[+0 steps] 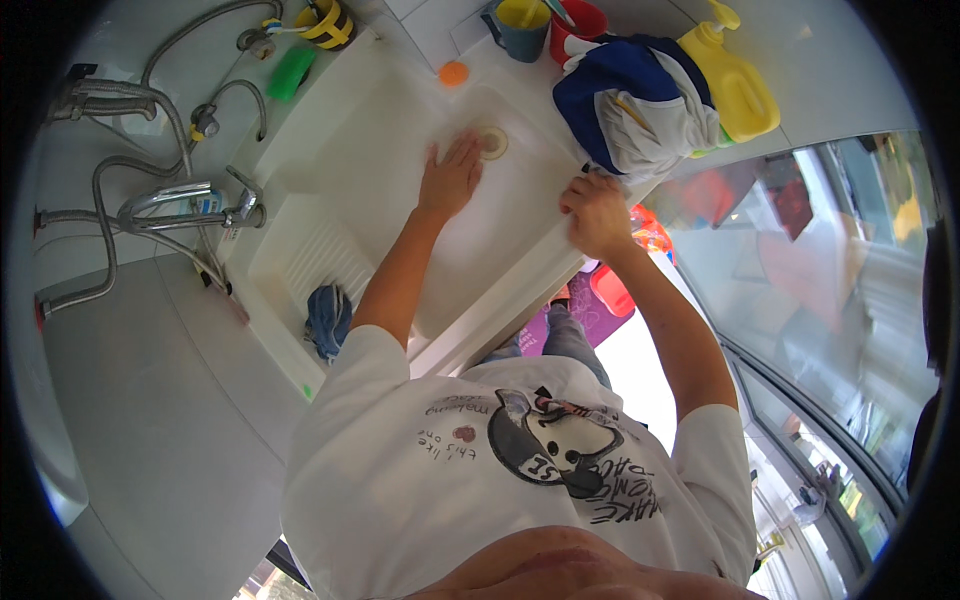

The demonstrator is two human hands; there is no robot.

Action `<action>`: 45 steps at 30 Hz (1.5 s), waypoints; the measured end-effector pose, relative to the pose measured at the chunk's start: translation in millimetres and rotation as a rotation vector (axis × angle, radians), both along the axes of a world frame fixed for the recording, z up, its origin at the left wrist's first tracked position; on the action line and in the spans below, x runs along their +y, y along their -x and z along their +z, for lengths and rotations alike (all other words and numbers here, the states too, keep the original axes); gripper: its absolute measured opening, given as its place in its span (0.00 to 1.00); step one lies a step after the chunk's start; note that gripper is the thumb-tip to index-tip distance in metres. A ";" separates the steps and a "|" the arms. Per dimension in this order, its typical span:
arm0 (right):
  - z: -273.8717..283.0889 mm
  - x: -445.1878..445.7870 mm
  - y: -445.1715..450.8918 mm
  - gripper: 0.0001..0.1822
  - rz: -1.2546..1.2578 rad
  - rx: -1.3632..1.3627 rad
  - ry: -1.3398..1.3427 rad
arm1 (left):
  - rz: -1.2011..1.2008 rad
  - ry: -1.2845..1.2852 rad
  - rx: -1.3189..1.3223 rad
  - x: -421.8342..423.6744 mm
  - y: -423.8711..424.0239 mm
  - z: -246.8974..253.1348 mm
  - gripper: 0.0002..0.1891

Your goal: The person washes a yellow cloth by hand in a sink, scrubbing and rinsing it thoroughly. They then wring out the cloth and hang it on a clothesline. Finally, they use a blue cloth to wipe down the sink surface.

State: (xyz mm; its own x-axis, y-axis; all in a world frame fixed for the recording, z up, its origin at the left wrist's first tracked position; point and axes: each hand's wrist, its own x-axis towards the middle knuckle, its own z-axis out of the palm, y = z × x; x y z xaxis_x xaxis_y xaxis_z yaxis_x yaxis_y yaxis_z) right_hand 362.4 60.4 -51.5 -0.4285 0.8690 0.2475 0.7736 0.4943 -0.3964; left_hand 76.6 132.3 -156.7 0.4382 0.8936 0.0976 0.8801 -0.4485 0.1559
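Observation:
My left hand [452, 176] is palm down inside a white laundry sink [352, 150], its fingers stretched towards the round drain [493, 142]. Motion blurs the fingertips, and nothing shows in that hand. At the sink's right rim, my right hand [600, 214] has its fingers curled. It is next to a bundle of white and dark blue cloth [645, 97] heaped on the far right corner. Whether those fingers grip the rim or the cloth's edge is hidden. No standing water is plain in the basin.
A chrome faucet [187, 206] stands at left by a ribbed washboard with denim cloth [328, 321]. Along the back are a green soap bar or sponge [291, 73], an orange disc [453, 73], a blue-grey mug [517, 34], a red cup [579, 26] and a yellow pump bottle [731, 82].

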 end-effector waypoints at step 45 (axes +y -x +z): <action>-35.8 30.8 28.9 0.10 0.090 -0.262 0.005 | 0.612 -0.124 -0.238 -365.3 83.3 151.4 0.18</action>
